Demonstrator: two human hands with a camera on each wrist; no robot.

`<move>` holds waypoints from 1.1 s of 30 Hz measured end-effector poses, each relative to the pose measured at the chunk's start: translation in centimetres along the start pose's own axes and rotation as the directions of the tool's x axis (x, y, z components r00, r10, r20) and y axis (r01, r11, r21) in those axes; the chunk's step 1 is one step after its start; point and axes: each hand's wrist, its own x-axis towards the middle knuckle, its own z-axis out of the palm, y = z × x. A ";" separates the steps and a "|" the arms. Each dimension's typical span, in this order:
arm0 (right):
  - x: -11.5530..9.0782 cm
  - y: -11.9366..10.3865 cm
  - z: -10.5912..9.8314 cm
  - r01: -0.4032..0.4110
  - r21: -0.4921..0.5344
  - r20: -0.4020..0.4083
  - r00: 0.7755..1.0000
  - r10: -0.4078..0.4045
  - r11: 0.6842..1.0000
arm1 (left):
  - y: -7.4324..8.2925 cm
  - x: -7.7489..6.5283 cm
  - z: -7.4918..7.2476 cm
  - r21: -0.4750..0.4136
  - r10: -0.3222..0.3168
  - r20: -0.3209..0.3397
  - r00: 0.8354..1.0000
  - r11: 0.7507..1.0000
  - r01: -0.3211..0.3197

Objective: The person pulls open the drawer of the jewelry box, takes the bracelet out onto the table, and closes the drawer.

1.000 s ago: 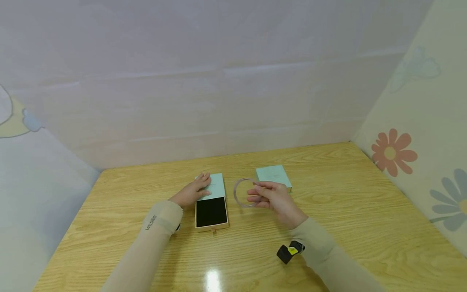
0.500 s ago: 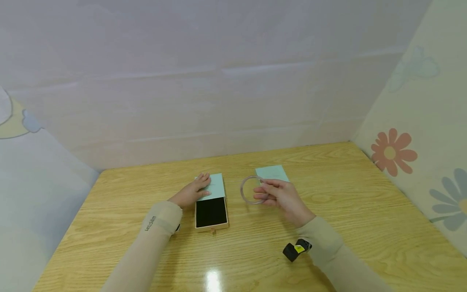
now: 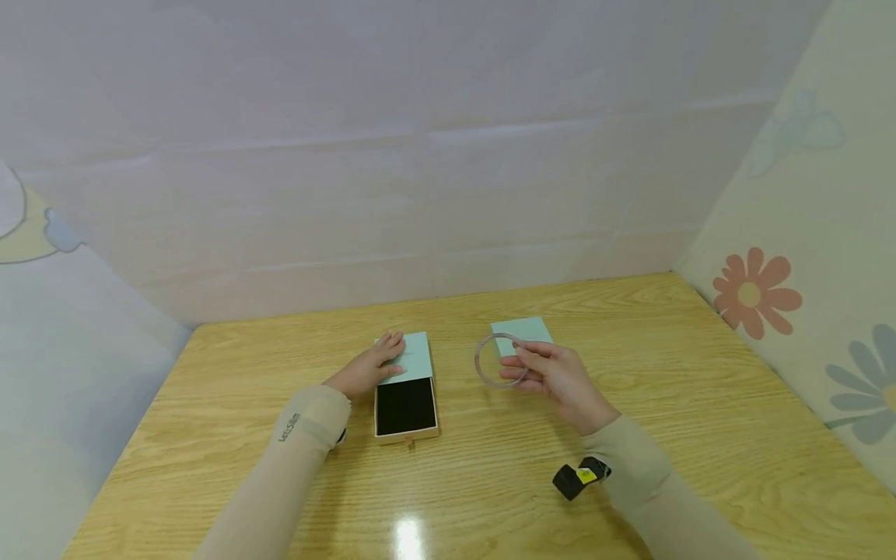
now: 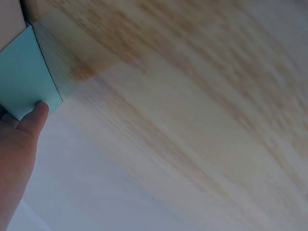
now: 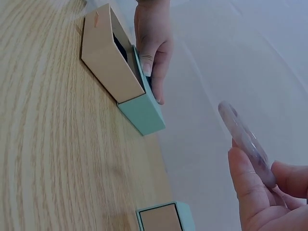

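Note:
My right hand (image 3: pixel 560 377) pinches a clear, pale purple bangle (image 3: pixel 477 362) between thumb and fingers, holding it above the table. In the right wrist view the bangle (image 5: pixel 243 137) appears nearly edge-on. On the left stands a pale teal drawer-style gift box with its cream drawer (image 3: pixel 424 437) pulled out towards me. Black lining (image 3: pixel 404 408) fills the drawer, with nothing lying on it. My left hand (image 3: pixel 367 367) rests on top of the teal sleeve (image 3: pixel 418 359), fingers spread. The left wrist view shows only part of that hand at the teal sleeve (image 4: pixel 26 77).
A second teal box (image 3: pixel 516 327), its drawer in, sits further back to the right, partly behind the bangle and right hand. The wooden table (image 3: pixel 700 435) meets a pale wall covering (image 3: pixel 420 194) at the back. A flower-printed covering (image 3: pixel 861 327) stands at the right.
My right hand has moved right and slightly away from me with the bangle, which now overlaps the second box from my view. My left hand and the opened box have stayed put.

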 end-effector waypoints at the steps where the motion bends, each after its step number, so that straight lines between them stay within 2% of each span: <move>1: 0.0 0.0 -0.2 -0.002 0.001 -0.003 1.000 0.002 1.000 | 0.0 0.0 0.0 0.002 0.002 0.000 1.000 1.000 -0.002; 14: -0.5 0.0 -1.7 0.014 -0.014 -0.007 1.000 -0.014 1.000 | -0.1 0.0 -0.1 0.007 0.007 0.003 1.000 1.000 -0.007; 33: -0.7 -0.5 -3.7 0.022 -0.001 -0.061 0.998 -0.022 1.000 | 0.0 0.2 0.1 0.023 -0.001 -0.004 1.000 1.000 0.001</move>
